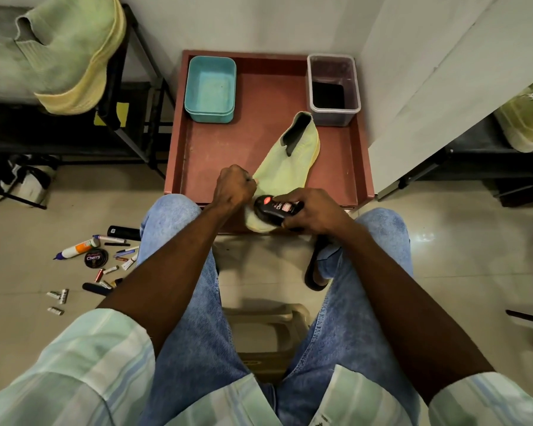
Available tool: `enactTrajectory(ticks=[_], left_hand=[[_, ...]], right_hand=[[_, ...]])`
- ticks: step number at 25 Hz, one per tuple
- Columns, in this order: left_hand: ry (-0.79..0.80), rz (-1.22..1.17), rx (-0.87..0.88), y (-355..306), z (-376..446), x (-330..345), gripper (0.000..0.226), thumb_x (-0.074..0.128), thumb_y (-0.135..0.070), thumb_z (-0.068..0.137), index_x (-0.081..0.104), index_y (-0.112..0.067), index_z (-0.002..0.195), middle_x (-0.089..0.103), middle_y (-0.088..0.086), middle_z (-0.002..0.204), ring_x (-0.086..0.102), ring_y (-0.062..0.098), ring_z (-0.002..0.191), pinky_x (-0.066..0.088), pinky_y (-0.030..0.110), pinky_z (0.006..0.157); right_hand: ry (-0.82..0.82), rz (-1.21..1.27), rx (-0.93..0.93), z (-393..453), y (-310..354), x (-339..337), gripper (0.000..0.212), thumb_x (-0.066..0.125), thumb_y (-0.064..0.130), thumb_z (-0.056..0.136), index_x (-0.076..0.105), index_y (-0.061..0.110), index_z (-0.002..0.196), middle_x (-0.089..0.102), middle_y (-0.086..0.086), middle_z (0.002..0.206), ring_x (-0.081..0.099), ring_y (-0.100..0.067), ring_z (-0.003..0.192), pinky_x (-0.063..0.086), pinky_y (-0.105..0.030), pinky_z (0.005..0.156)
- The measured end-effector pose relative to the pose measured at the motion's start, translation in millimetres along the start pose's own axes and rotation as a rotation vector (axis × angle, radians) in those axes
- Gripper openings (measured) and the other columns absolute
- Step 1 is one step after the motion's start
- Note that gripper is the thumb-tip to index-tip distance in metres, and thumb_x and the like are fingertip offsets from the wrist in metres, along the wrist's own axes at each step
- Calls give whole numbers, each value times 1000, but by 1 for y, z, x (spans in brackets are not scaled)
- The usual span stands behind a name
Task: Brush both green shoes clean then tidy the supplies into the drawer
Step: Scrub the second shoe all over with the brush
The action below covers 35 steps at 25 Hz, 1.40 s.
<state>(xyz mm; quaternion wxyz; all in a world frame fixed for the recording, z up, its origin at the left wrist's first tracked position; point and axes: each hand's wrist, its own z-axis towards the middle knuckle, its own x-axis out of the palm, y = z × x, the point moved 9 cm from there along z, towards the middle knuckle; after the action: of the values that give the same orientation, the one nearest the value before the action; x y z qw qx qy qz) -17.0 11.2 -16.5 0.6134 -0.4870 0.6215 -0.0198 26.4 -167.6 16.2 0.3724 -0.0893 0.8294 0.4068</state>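
A pale green slip-on shoe [290, 162] lies in the open reddish drawer [259, 139], its toe hanging over the front edge. My left hand [233, 187] grips the shoe's left side near the toe. My right hand [313, 212] holds a black shoe brush [274, 210] with a red label, pressed on the toe. A second green shoe [71, 53] sits on the black rack at the upper left.
A teal tub [210, 89] and a clear tub [333, 87] stand at the back of the drawer. On the floor at left lie a polish tin [96, 258], a glue bottle [76, 249], pens and several batteries. A white panel leans at right.
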Motion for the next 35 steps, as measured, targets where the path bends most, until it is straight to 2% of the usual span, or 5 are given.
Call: enactTrajectory(ticks=[3, 8, 12, 22, 35], left_hand=[[10, 4, 22, -3, -1, 0, 30, 65, -20, 87, 70, 4, 70, 64, 17, 63, 57, 29, 61, 46, 32, 59], [-28, 20, -18, 5, 4, -7, 30, 66, -19, 86, 68, 3, 66, 64, 17, 63, 49, 23, 56, 50, 36, 60], [12, 3, 34, -2, 2, -2, 32, 65, -20, 88, 69, 3, 67, 60, 15, 61, 49, 23, 57, 40, 29, 58], [114, -61, 65, -5, -1, 14, 35, 67, -23, 89, 64, 2, 64, 49, 8, 56, 39, 15, 52, 32, 25, 54], [351, -603, -495, 23, -57, 50, 39, 89, -10, 64, 64, 8, 88, 68, 17, 76, 66, 23, 50, 53, 28, 44]], right_hand=[[-399, -5, 208, 1, -32, -53, 61, 77, 29, 69, 63, 27, 128, 66, -7, 116, 62, -22, 98, 44, -24, 73], [3, -40, -88, -7, 15, 15, 62, 79, 26, 71, 60, 24, 130, 65, -7, 117, 60, -23, 102, 50, -35, 85], [-427, -136, 192, 8, -24, -47, 61, 73, 35, 70, 61, 27, 129, 64, -11, 109, 60, -29, 95, 50, -34, 76], [-412, -154, 144, 21, -17, -39, 62, 70, 37, 72, 59, 25, 131, 62, -12, 110, 59, -31, 97, 49, -35, 78], [-555, -415, 40, 25, 5, -51, 52, 64, 40, 79, 59, 20, 127, 56, -11, 123, 52, -29, 108, 41, -39, 93]])
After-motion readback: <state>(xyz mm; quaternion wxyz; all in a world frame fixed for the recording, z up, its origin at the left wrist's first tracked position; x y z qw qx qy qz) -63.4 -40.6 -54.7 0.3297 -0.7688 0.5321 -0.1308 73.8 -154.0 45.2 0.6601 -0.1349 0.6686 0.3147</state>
